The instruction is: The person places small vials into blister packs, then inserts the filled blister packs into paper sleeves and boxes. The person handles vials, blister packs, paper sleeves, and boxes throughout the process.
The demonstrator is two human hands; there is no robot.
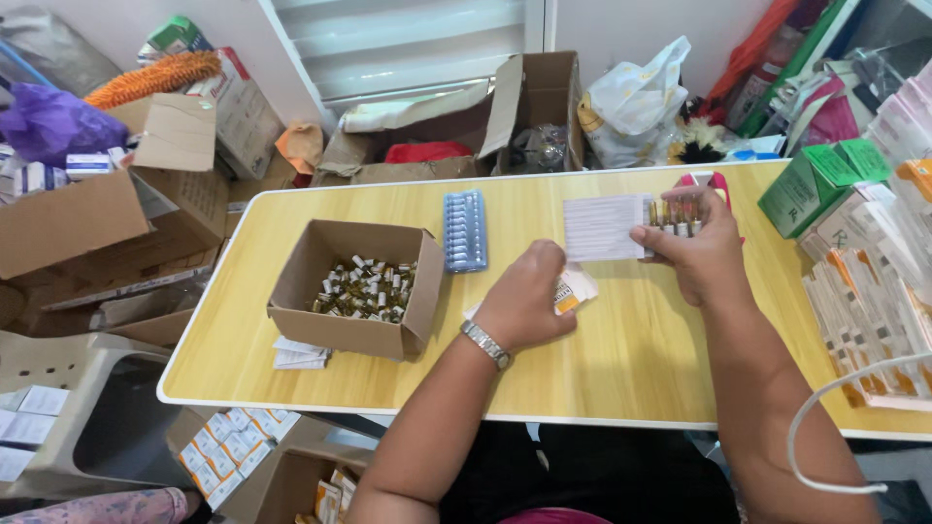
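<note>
Small amber ampoules (676, 215) stand in a row in the person's right hand (701, 254), which is closed around them above the far right part of a pale wooden table (621, 369), just beside a white ribbed tray (604, 228) lying flat on the tabletop. The left hand (524, 301), a metal watch (486, 343) on its wrist, is curled into a loose fist over a small white and orange carton (575, 289), its fingers pinching the carton's edge. To the left, an open cardboard box (355, 286) holds a loose heap of more ampoules, with a blue blister tray (464, 231) lying between the box and the hands. Stacks of white and orange cartons (864, 291) crowd the table's right edge.
</note>
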